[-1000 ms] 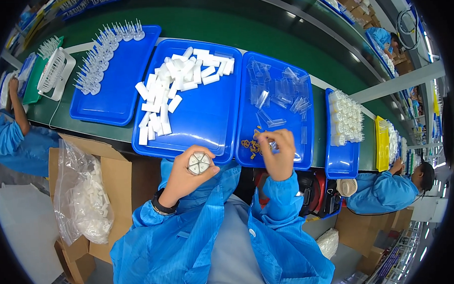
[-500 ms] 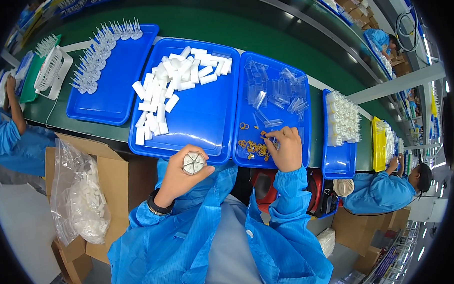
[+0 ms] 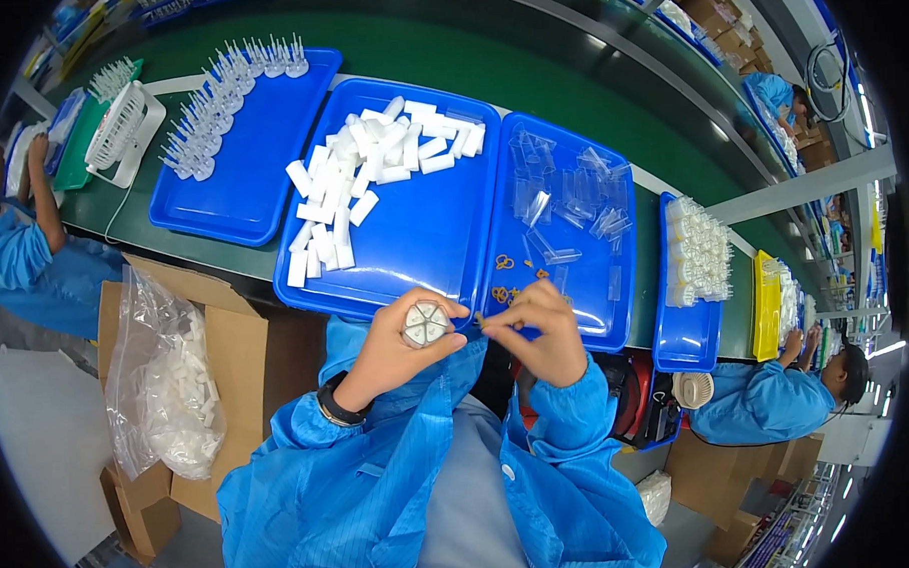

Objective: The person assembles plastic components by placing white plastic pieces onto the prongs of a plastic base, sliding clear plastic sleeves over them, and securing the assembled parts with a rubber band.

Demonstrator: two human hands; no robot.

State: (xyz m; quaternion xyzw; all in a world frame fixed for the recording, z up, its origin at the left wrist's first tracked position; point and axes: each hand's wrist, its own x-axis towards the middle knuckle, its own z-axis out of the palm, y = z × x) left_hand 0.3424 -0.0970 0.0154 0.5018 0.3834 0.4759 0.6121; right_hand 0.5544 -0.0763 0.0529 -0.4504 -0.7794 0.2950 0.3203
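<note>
My left hand [image 3: 397,348] is wrapped round a round white part [image 3: 426,325] whose end is divided into several wedge-shaped segments. Close to its right side, my right hand [image 3: 544,333] pinches a small yellow piece [image 3: 481,321] between thumb and fingertips; its exact shape is too small to make out. Behind the right hand is a blue tray [image 3: 601,314] with clear plastic pieces [image 3: 579,191] at its far side. Loose yellow rings [image 3: 504,263] lie at its near left, partly hidden by my fingers.
White blocks [image 3: 365,152] fill part of a blue tray [image 3: 413,255] ahead. Further left, a blue tray [image 3: 212,212] bears clear stemmed parts [image 3: 208,117], near a white fan [image 3: 124,135]. A carton [image 3: 242,362] with bagged parts stands at lower left. Co-workers sit at both sides.
My right hand has come up from the yellow rings in the tray and moved left, toward the white part, with a small yellow piece pinched. The left hand has shifted slightly right.
</note>
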